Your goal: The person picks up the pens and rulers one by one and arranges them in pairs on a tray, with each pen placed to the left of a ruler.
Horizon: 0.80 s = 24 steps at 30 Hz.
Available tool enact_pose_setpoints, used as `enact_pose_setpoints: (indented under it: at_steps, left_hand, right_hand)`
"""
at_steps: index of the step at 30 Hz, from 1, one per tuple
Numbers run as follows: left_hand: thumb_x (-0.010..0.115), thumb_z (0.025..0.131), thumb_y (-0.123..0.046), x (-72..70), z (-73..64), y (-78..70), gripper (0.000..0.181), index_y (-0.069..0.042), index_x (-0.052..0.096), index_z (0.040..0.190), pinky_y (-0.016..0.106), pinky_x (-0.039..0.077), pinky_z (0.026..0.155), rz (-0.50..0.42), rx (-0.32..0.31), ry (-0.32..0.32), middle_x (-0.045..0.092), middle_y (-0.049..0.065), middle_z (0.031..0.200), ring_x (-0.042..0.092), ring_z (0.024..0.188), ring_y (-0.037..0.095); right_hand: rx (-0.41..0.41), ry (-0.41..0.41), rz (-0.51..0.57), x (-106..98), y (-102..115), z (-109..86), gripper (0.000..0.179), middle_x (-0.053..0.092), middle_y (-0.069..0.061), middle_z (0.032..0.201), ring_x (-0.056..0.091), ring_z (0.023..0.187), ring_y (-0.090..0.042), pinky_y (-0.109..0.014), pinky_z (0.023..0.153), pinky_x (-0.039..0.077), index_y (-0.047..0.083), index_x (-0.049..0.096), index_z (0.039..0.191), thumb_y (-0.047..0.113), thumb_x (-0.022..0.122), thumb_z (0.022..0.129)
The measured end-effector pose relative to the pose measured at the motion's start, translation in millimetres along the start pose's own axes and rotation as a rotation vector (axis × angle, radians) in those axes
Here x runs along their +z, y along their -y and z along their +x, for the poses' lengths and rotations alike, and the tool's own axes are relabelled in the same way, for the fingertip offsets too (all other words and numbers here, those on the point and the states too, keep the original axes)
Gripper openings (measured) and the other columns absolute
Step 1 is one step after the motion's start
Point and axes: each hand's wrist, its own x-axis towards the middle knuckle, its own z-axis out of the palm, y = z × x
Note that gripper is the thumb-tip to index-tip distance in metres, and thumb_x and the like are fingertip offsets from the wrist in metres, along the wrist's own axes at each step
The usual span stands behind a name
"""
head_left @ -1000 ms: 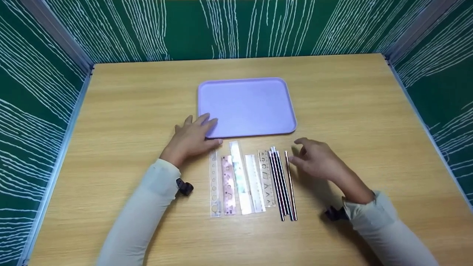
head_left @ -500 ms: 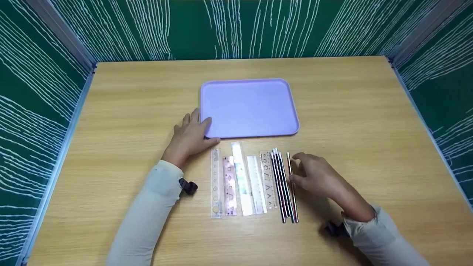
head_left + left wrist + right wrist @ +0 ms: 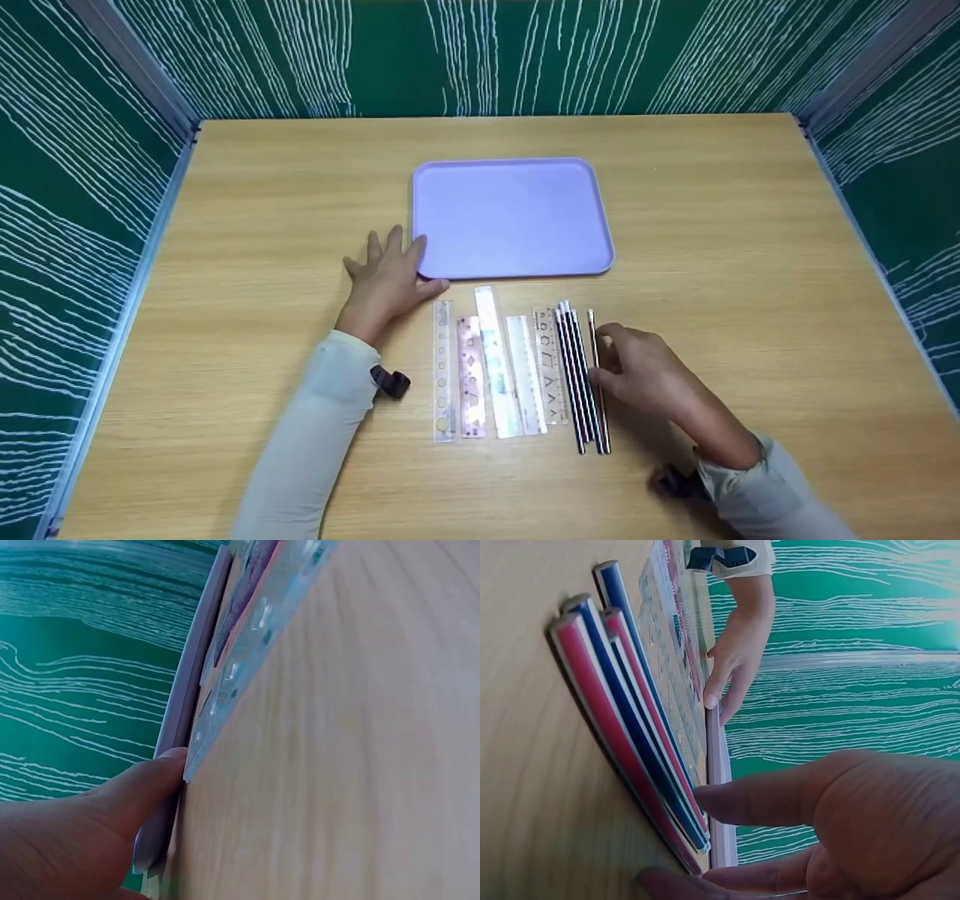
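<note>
You have one purple tray [image 3: 514, 217] lying flat on the wooden table [image 3: 300, 195], and I use it as the landmark for all places. At its near left corner is your left hand [image 3: 382, 285], with the fingers spread apart; the forefinger reaches over the left rim and the thumb lies against the near edge. On the near side of the tray I count five rulers, side by side. From left to right they are one clear ruler with round holes [image 3: 444, 375], one pink ruler with cut-out shapes [image 3: 472, 379], one long shiny pale ruler [image 3: 496, 364], one whitish ruler [image 3: 526, 375] and one clear stencil ruler [image 3: 550, 367]. To the right of these five, and also on the near side of the tray, lie the striped pencils [image 3: 576, 375], red and blue; I count at least four, but they overlap and I cannot tell the exact number. One outer pencil [image 3: 603, 424] has its far end a little apart from the others. Your right hand [image 3: 649, 371] is just beside this pencil, nearer to you than the tray's right near corner; its fingers are bent, the thumb and forefinger are apart, and whether they touch the pencil I cannot tell.
</note>
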Motion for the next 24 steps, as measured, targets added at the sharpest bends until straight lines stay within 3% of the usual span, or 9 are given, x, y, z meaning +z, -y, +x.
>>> enact_pose_setpoints:
  at_steps: [15,24]
  left_hand:
    - [0.065,0.088,-0.069,-3.0,-0.2,-1.1,0.093,-0.022,0.032,0.161,0.089,0.020,0.103,0.029,0.001,-0.016,0.020,0.019,0.168,0.010,0.154,0.054]
    - [0.065,0.088,-0.069,-4.2,1.8,-1.7,0.093,-0.022,0.032,0.161,0.089,0.021,0.102,0.031,0.001,-0.001,0.019,0.019,0.169,0.011,0.153,0.055]
  right_hand:
    - [0.035,-0.075,0.031,9.9,1.2,-2.4,0.049,0.062,-0.003,0.074,0.058,0.068,-0.018,-0.033,0.060,0.048,-0.006,0.059,0.123,0.005,0.076,0.079]
    - [0.118,-0.037,0.089,10.2,-1.9,1.0,0.066,0.066,-0.008,0.077,0.062,0.068,-0.019,-0.030,0.059,0.050,-0.009,0.050,0.135,0.005,0.077,0.077]
